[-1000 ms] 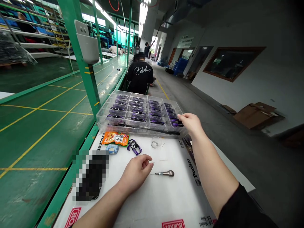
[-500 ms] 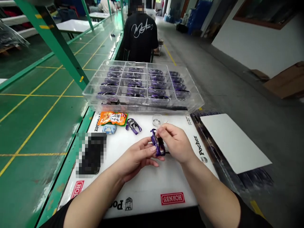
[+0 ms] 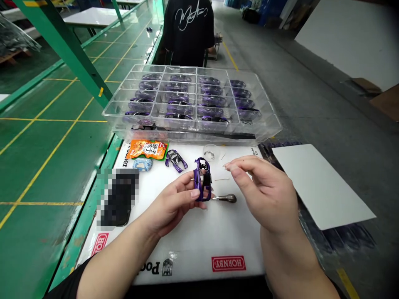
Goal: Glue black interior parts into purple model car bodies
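Note:
My left hand [image 3: 177, 195] grips a purple model car body [image 3: 202, 180] between thumb and fingers, tilted up above the white mat. To its right, apart from the car body, my right hand [image 3: 264, 187] is closed in a pinch; what its fingertips hold, if anything, is too small to make out. A small tool with a dark rounded handle [image 3: 230, 198] lies between the hands. Near the fingertips are a thin stick [image 3: 222, 179] and a clear round dish [image 3: 209, 153]. Another purple car body [image 3: 176, 161] rests on the mat behind my left hand.
Behind the mat [image 3: 187, 249] stands a clear divided tray [image 3: 196, 89] of purple car bodies. An orange snack packet [image 3: 148, 149], a light blue case [image 3: 142, 165] and a phone [image 3: 120, 197] lie left. A white board [image 3: 324, 187] is right. A person [image 3: 190, 33] sits ahead.
My right hand has drawn away from the car body to the right, uncovering the tool's handle. The left hand keeps its hold, and the car body has turned more upright. The view has dipped.

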`<state>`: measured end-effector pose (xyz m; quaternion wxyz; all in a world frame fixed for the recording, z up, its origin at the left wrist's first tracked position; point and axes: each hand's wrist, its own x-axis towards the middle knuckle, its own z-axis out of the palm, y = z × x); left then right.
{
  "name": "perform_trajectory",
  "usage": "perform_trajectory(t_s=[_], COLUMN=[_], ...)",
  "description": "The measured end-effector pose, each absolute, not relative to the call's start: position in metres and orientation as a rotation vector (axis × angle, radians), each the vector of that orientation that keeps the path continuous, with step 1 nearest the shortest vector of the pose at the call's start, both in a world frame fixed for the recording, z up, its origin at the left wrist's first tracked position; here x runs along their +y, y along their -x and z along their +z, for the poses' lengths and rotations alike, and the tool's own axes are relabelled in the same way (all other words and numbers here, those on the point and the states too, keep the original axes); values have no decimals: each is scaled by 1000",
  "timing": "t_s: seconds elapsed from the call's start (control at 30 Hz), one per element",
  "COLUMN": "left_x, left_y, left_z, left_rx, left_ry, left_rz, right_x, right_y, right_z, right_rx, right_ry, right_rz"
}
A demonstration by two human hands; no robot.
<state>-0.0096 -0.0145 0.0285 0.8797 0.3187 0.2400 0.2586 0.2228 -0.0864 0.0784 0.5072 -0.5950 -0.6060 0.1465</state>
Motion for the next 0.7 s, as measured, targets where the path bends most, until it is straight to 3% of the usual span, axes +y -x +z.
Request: perform_trajectory(t_s=[0.47,0.7], left_x=[-14,-15], left_y=[9,11], left_z=[31,27], left_rx=[472,512], left_ry=[-669,-632], left_rz=[525,498], right_x=[-60,-66], right_y=[-217,-211], right_z=[34,35], right_rx=[-1098,-1093], right_ry=[1365,1305], right_rz=[958,1044])
